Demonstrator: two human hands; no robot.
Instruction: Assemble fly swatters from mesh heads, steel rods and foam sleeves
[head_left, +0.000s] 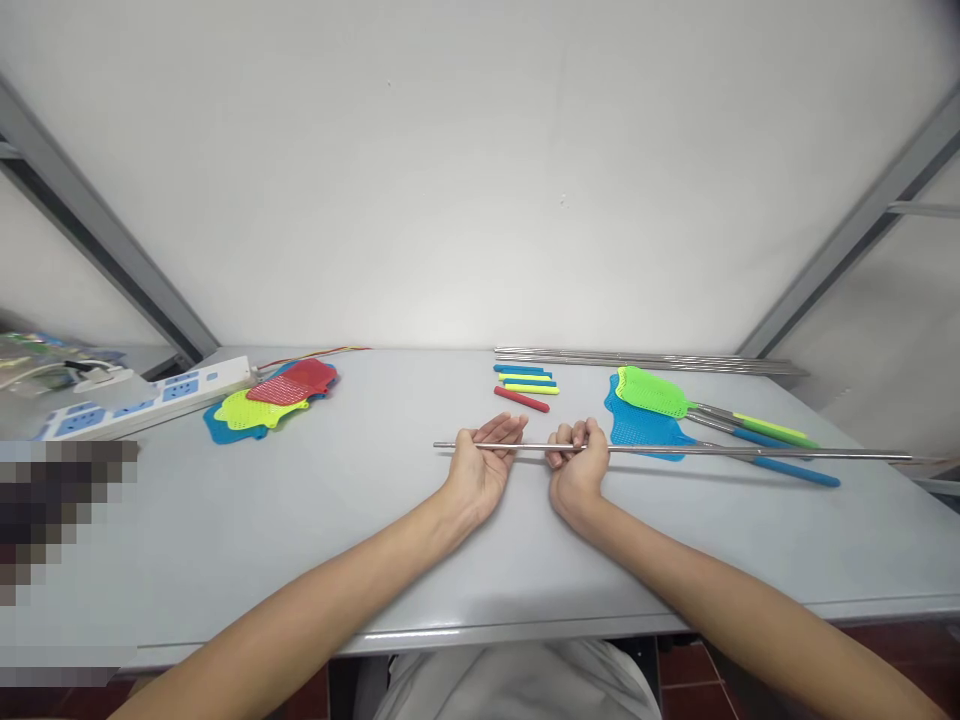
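A long, thin metal rod [529, 447] runs sideways above the table, held in both hands. Near its left end, my left hand [481, 468] has the palm turned up, with the thumb over the rod and the fingers stretched out beyond it. My right hand [579, 465] is closed around the rod a short way to the right, its fingers curled. From there the rod reaches far right, passing over a blue fly swatter [649, 430] and its blue handle [796, 472]. A green fly swatter [656, 392] overlaps the blue one.
Several coloured handle tubes [523, 399] lie behind my hands. More metal rods [645, 359] lie along the wall. Swatter heads in red [304, 382], yellow [259, 408] and blue [232, 430] overlap at left, beside a power strip [165, 393]. Grey frame posts [862, 215] flank the table [337, 540].
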